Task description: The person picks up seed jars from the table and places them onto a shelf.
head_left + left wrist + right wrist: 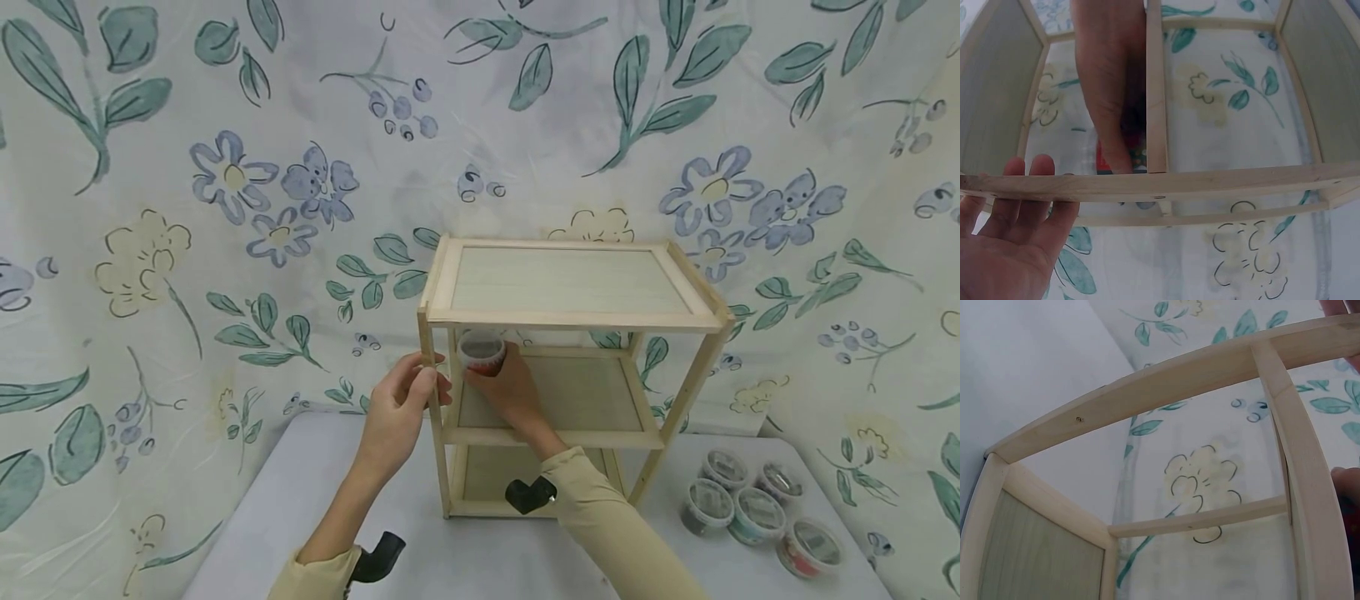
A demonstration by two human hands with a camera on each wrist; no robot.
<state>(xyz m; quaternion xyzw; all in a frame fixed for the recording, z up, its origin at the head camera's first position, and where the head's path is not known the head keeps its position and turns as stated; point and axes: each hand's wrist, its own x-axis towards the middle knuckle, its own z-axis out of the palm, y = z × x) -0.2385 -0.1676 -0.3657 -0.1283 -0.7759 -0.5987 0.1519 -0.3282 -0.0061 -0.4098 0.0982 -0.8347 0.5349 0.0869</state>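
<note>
A small round plastic tub (482, 352) with a clear lid and a reddish side is gripped by my right hand (512, 387). That hand reaches in between the top and middle boards of a pale wooden shelf rack (577, 323), with the tub over the left part of the middle shelf. In the left wrist view, the tub's red side (1105, 156) shows beside the right thumb. My left hand (401, 408) holds the rack's left front post (433, 417); in the left wrist view its fingers (1040, 165) pass behind the post and show past its edge.
Several similar lidded tubs (757, 515) stand grouped on the white table (330, 500), right of the rack. The rack's bottom shelf (487, 479) lies below the right forearm. A flower-patterned cloth (225, 333) hangs close behind.
</note>
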